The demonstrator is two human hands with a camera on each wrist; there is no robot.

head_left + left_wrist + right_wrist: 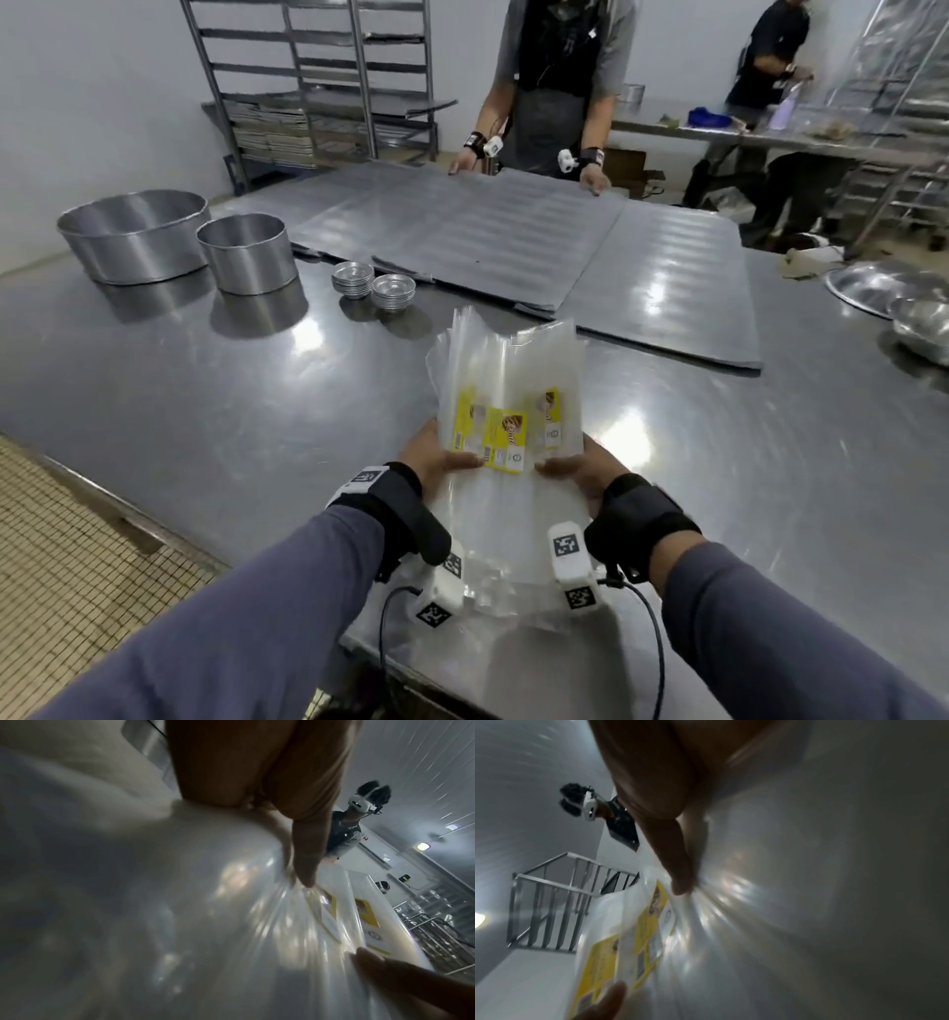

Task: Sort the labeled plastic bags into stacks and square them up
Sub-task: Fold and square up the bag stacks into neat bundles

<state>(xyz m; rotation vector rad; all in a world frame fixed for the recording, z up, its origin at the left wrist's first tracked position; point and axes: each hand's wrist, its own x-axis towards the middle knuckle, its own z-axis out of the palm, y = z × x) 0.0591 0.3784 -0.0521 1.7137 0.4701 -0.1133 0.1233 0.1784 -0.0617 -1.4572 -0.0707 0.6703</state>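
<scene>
A loose bundle of clear plastic bags (506,380) with yellow labels (506,442) is held up over the steel table (215,411), its tops fanned and uneven. My left hand (436,457) grips the bundle's left side, thumb on top near the labels. My right hand (580,470) grips the right side the same way. In the left wrist view my left hand's thumb (306,866) presses the plastic (180,902) beside a yellow label (367,914). In the right wrist view my right hand's thumb (680,882) pinches the bags (757,902) next to the labels (649,925).
Two round metal tins (133,234) (246,252) and two stacks of small foil cups (372,285) stand at the back left. Grey trays (513,241) cover the far side, where another person (554,82) holds them. Metal bowls (898,298) sit at right.
</scene>
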